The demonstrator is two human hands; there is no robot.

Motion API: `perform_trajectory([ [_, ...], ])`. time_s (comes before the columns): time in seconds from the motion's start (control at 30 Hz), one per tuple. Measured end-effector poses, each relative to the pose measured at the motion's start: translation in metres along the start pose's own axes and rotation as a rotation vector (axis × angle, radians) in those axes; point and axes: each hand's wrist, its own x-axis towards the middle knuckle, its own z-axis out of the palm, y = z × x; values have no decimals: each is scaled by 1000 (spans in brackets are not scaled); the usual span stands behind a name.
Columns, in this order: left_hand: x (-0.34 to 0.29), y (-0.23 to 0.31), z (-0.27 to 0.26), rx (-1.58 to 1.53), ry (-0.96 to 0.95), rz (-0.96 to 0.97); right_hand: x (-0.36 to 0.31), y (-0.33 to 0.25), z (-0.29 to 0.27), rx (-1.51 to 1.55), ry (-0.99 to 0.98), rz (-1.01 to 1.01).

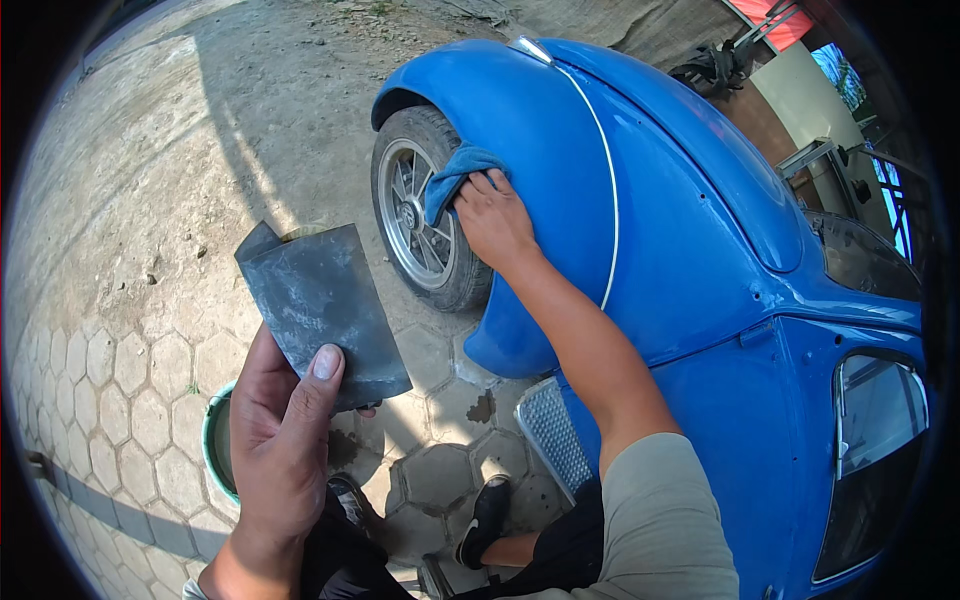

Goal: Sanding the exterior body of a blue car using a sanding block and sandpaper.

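A dark grey sheet that looks like sandpaper (325,300), curled at its upper left corner and smudged with pale dust, is pinched in my left hand (283,430), thumb on its near face. My right hand (494,218) reaches forward and presses a folded blue cloth (458,178) against the edge of the front fender (540,200), above the wheel (415,205). The fingertips rest on the cloth and the fender. The fender belongs to a blue car (690,230) with rounded panels and a pale trim strip along the fender seam.
A green-rimmed bucket (213,440) stands on the hexagonal pavers (150,405), partly behind my left hand. The textured running board (555,437) juts out by my feet. The car door (690,440) is at right. Rough bare ground (290,110) lies beyond the wheel.
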Motion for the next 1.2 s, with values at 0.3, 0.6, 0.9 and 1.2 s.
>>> perform_trajectory([
  [0.3, -8, 10, -12, 4, -29, 65, -250, -112, -2, 545, -665, -118],
  [0.6, -4, 5, -33, 161, -80, 114, -380, -24, -102, 1071, -929, 742],
  [0.9, 8, -19, -32, 418, -107, 94, -452, -37, -178, 687, -328, 1205],
  [1.2, 29, -48, -38, 539, -95, 73, -405, -64, -297, 1360, 26, 1173],
])
